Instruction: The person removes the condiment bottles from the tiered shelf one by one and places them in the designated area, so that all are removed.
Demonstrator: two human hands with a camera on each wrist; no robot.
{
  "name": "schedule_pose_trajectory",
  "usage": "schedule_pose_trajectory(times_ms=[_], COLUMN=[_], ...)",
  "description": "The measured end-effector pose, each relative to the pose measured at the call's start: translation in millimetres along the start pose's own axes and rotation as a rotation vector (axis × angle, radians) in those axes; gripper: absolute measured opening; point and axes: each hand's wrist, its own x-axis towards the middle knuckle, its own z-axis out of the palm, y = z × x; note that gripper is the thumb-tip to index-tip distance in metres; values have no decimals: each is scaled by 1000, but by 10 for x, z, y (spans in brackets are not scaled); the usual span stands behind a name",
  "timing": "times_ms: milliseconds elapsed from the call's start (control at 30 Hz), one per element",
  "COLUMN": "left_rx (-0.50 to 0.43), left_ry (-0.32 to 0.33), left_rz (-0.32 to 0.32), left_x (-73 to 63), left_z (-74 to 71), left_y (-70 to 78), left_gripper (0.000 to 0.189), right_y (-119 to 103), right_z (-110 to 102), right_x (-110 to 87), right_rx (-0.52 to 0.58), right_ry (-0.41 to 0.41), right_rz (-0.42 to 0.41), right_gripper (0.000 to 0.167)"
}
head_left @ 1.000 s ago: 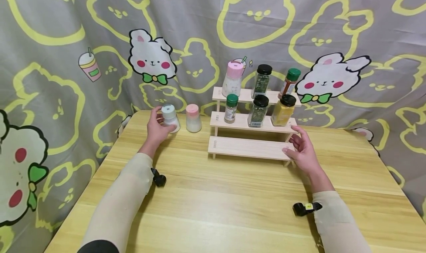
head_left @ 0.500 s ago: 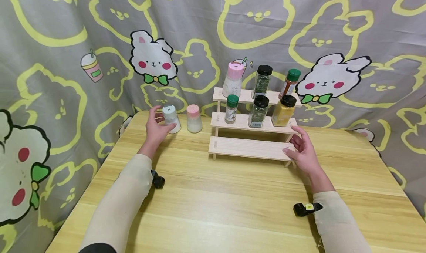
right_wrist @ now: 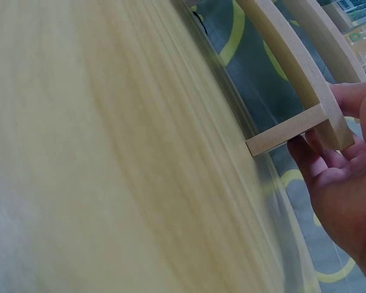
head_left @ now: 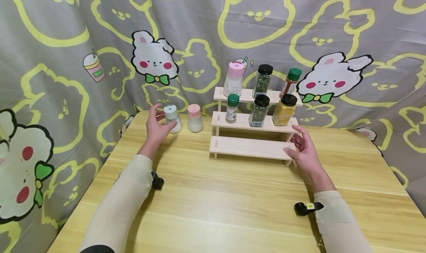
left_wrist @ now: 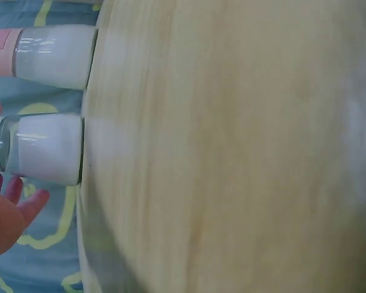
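Observation:
My left hand stands around a shaker jar with a pale blue lid at the table's back left. In the left wrist view the fingers stay a little apart from that white-filled jar. A similar jar with a pink lid stands just to its right. A three-tier wooden rack occupies the back middle. At its right end, my right hand grips the lowest tier, thumb on top. The right wrist view shows the fingers beneath the board.
On the rack's middle tier stand a green-lidded bottle, a black-lidded herb jar and a yellow jar. The top tier bears a pink-lidded jar, a herb jar and a red-brown bottle. A patterned curtain hangs behind the table.
The view has shifted slightly, and my left hand sits a touch further left of the blue-lidded jar. Both jars, the rack and my right hand keep their places.

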Motion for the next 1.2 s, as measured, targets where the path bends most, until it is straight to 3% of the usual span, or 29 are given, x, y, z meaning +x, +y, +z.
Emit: schedule_pose_trajectory(times_ms=[400,667,867,1200], left_rx=[-25,-3,40,-1], left_ry=[11,21,51,50], left_rz=[56,84,143,202], left_x=[16,5,2,-40], left_z=[-60,-58,-38,41], left_y=[116,260,366,610], left_gripper=[85,86,82,81], right_y=[-18,-28,-30,-13], right_z=[3,2,1,11], right_x=[11,6,-2,-5], right_rx=[15,15,13,22], right_ry=[-1,-1,0,2], right_rz=[4,13,12,5], right_gripper=[86,85,85,85])
